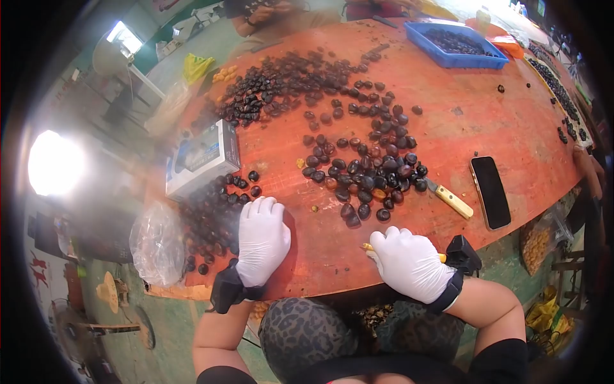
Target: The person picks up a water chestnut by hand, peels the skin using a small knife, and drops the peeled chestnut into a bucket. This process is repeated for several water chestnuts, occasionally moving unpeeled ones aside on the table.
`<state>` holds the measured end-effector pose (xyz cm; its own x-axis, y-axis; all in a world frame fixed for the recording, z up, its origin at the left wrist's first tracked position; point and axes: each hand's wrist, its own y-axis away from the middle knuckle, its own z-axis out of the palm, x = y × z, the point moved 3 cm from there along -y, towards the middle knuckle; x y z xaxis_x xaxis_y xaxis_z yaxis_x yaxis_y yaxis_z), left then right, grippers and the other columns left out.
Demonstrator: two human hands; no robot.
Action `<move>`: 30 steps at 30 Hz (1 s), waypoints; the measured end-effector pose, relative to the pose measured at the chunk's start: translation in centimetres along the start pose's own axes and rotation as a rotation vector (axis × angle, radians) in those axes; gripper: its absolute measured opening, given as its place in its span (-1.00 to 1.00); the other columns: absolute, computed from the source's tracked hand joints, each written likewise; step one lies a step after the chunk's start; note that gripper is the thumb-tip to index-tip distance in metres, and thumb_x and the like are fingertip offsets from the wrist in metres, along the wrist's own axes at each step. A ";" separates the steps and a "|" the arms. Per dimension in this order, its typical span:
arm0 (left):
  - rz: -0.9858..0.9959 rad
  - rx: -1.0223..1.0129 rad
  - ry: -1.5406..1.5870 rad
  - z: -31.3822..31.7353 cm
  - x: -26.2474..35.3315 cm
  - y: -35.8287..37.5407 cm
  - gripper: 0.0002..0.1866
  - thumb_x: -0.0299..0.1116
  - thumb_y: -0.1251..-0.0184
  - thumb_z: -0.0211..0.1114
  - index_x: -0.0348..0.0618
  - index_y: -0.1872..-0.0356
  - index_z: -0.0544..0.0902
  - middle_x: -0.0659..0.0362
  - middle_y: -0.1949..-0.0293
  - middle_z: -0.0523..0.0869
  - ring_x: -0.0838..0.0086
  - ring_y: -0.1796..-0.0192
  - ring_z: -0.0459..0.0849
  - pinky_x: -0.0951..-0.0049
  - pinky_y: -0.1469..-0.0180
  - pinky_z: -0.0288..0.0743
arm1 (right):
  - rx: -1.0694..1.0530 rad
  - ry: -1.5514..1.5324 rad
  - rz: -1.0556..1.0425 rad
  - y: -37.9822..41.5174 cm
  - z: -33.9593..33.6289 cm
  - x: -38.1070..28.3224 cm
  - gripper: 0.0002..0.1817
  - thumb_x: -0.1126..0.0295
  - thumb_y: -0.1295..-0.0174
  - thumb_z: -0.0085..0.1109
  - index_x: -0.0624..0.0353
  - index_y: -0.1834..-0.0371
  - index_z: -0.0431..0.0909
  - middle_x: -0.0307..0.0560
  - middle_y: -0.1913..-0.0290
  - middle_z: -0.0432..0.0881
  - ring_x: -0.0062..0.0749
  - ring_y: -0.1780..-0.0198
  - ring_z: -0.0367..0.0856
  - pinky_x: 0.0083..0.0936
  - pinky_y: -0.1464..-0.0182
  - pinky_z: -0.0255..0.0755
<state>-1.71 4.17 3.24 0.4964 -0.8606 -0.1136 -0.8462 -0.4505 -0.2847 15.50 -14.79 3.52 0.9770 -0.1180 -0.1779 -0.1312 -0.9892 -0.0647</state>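
Observation:
My left hand, in a white glove, rests on the orange-red table beside a pile of dark, glossy chestnuts. Its fingers are curled downward, and what lies under them is hidden. My right hand, also gloved, is closed around a slim yellow-handled tool, whose other end pokes out past the thumb. Most of that tool is covered by the fingers. A larger group of chestnuts spreads just beyond both hands. Beside that group lies a knife with a pale riveted handle.
A smartphone lies near the right edge. On the left stand a white box and a clear plastic bag. More chestnuts cover the far side, with a blue basket behind. People sit around the table.

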 end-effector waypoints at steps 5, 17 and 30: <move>-0.053 0.007 0.337 -3.0 3.2 -1.7 -0.48 -0.48 -0.15 0.35 -0.20 -0.20 0.55 -0.03 -0.14 0.57 0.04 -0.16 0.56 0.15 -0.26 0.42 | 0.002 -0.025 0.009 0.0 -0.2 0.0 -0.75 0.18 -0.37 0.13 0.13 0.29 0.44 -0.01 0.45 0.51 -0.15 0.40 0.63 -0.31 0.49 0.53; -0.071 -0.162 0.724 -1.2 5.6 -2.0 -0.63 -0.57 -0.25 0.25 -0.15 -0.10 0.55 -0.01 0.04 0.59 0.04 -0.03 0.64 0.22 -0.02 0.57 | 0.008 -0.011 0.013 0.1 -0.2 0.2 -0.80 0.24 -0.32 0.16 0.12 0.28 0.45 -0.02 0.43 0.55 -0.19 0.39 0.66 -0.31 0.48 0.56; -0.205 -0.266 1.028 -0.6 6.2 0.1 -0.55 -0.60 -0.08 0.48 -0.25 -0.07 0.65 0.07 0.09 0.72 0.40 0.12 0.77 0.46 0.06 0.63 | 0.082 -0.027 -0.085 -0.7 -0.5 -0.8 -0.80 0.21 -0.30 0.19 0.08 0.28 0.46 -0.08 0.41 0.50 -0.22 0.38 0.62 -0.34 0.48 0.52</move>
<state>1.11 -1.35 3.10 0.3375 -0.4947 0.8008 -0.8420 -0.5390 0.0220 14.89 -14.05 4.21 0.9804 -0.0305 -0.1944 -0.0626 -0.9850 -0.1607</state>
